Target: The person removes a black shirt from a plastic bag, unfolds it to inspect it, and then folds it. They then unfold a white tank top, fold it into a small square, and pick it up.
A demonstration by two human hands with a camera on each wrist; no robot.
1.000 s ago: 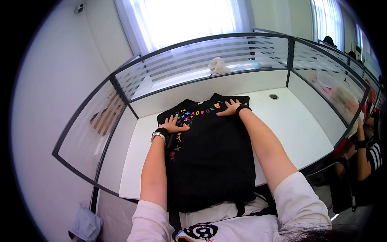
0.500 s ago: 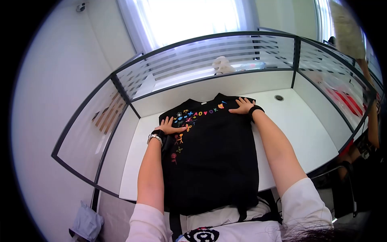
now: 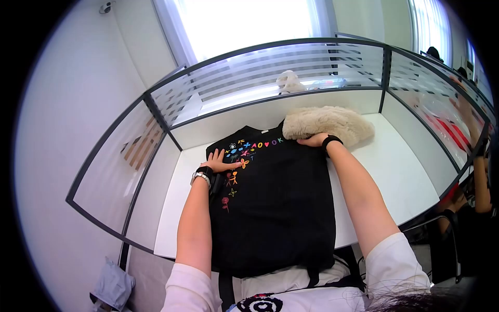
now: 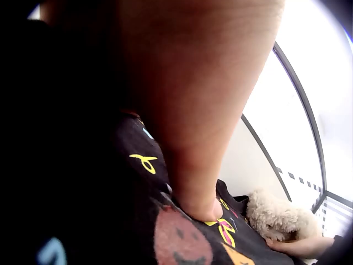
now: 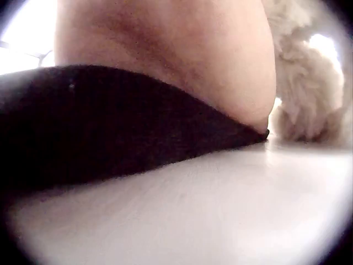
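Note:
A black shirt with colourful printed figures and letters lies spread on the white desk, its collar toward the back panel. My left hand rests on its printed left shoulder with fingers spread and thumb extended. On the opposite shoulder lies my right hand, its thumb stretched along the cloth. A fluffy beige plush piece sits at the shirt's top right corner and hides my right fingers. In the right wrist view the shaggy plush stands just beyond that hand.
A low partition with a dark frame and striped glass surrounds the white desk. Behind the glass sits a small whitish item on the sill. Another person's arm shows at the right. A grey bag hangs at lower left.
The beige plush piece, half a second ago in the air at upper right, now lies on the shirt's corner over my right fingers. Both hands keep their places on the shirt.

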